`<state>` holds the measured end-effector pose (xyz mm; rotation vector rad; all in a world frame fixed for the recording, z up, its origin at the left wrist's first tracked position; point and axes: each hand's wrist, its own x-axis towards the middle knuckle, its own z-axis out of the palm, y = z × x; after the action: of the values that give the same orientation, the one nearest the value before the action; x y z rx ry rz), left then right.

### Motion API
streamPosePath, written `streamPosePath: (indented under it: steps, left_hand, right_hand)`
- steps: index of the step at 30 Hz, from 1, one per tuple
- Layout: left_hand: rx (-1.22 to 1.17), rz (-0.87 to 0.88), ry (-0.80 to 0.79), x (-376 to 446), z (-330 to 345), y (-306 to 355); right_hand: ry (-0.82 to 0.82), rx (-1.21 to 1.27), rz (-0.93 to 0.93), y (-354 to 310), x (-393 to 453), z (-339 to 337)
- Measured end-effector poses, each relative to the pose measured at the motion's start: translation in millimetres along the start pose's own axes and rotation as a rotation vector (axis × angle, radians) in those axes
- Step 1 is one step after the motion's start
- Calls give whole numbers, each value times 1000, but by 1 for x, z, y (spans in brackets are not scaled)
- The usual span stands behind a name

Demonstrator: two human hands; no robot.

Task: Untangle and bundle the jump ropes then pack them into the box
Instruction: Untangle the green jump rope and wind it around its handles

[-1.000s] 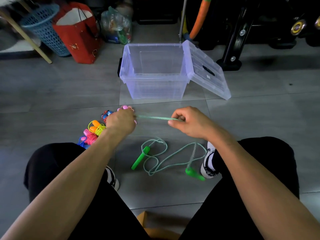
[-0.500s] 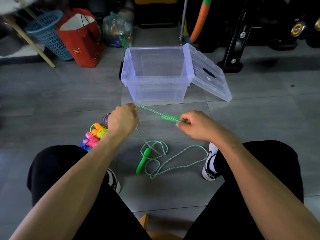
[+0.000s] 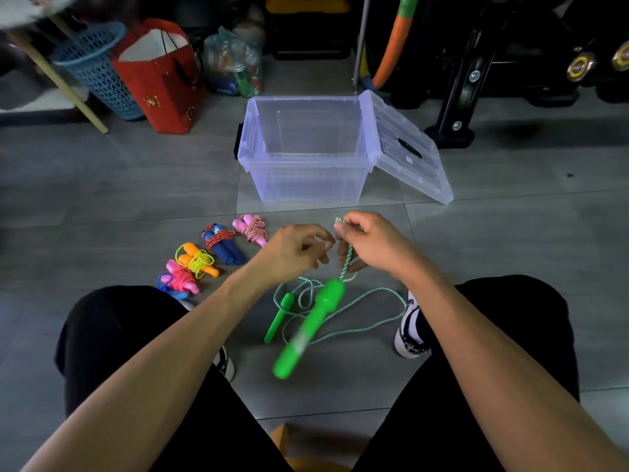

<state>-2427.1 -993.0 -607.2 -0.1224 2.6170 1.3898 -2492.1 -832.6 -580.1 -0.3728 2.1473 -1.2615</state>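
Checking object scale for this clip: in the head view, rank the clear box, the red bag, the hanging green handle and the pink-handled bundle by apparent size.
1. clear box
2. red bag
3. hanging green handle, though it hangs nearer the camera, so its true rank is unsure
4. pink-handled bundle

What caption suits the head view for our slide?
Right hand pinches the green jump rope, one handle dangling; clear box open.
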Motion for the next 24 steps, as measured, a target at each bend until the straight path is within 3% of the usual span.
streamPosePath:
  steps: [4, 6, 9, 16, 24]
  left_hand:
    - [-145, -107, 44, -3, -1, 10]
    - [-340, -216, -96, -5, -1, 14]
    - [-279, -230, -315, -8, 4, 9]
    - [-35, -16, 25, -3, 24, -5]
    - [-184, -19, -129, -2, 28, -4]
  right_hand:
    - [19, 22, 17, 1, 3, 0]
    - [84, 81, 26, 1, 4, -1]
    - [164, 351, 73, -5, 3, -4]
    - [151, 792, 64, -21, -2, -7]
    - [147, 979, 35, -25, -1, -8]
